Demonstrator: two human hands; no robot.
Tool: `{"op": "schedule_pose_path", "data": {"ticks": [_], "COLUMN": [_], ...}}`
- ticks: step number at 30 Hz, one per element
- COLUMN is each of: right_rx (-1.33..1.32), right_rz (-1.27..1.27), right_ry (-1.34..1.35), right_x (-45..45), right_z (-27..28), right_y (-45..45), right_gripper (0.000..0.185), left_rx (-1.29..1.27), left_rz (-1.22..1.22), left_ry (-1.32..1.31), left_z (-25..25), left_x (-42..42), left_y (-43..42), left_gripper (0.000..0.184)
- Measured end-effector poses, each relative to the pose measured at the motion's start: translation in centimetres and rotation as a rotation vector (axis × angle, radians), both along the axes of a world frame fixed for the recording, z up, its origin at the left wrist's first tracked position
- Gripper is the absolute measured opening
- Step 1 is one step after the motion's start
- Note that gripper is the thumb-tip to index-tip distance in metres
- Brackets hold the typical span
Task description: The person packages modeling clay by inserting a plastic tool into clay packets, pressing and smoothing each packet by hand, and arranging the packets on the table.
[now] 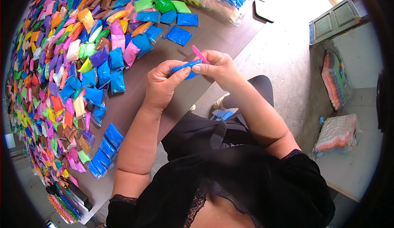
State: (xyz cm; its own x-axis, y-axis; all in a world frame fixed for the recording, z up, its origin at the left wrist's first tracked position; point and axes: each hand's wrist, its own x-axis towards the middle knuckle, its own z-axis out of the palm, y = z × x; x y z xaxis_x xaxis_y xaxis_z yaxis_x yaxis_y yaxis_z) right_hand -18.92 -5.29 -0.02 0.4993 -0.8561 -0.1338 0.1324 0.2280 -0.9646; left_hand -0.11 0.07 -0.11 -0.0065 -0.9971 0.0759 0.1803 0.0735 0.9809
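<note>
My left hand (166, 80) and right hand (216, 67) meet above the table (223, 31), forearms angled inward, thumbs and fingers pinching a blue packet (185, 66) between them; my right also holds a flat pink piece (199, 53). The table's edge runs just right of my grip; bare tabletop opens left, up to heaped colourful packets (116, 58).

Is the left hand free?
No, the left hand has a blue packet pinched between thumb and fingers.
</note>
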Motion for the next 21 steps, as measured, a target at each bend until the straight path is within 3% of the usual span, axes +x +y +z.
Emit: {"op": "schedule_pose_path", "data": {"ticks": [21], "right_rx": [0.075], "right_rz": [-0.013], "right_ry": [-0.051], "right_x": [-0.22], "right_z": [-0.45], "right_y": [-0.12], "right_gripper": [0.02], "left_rx": [0.073], "left_rz": [-0.003], "left_ry": [0.038], "left_z": [-0.08], "left_x": [0.18], "left_y": [0.03], "left_gripper": [0.016]}}
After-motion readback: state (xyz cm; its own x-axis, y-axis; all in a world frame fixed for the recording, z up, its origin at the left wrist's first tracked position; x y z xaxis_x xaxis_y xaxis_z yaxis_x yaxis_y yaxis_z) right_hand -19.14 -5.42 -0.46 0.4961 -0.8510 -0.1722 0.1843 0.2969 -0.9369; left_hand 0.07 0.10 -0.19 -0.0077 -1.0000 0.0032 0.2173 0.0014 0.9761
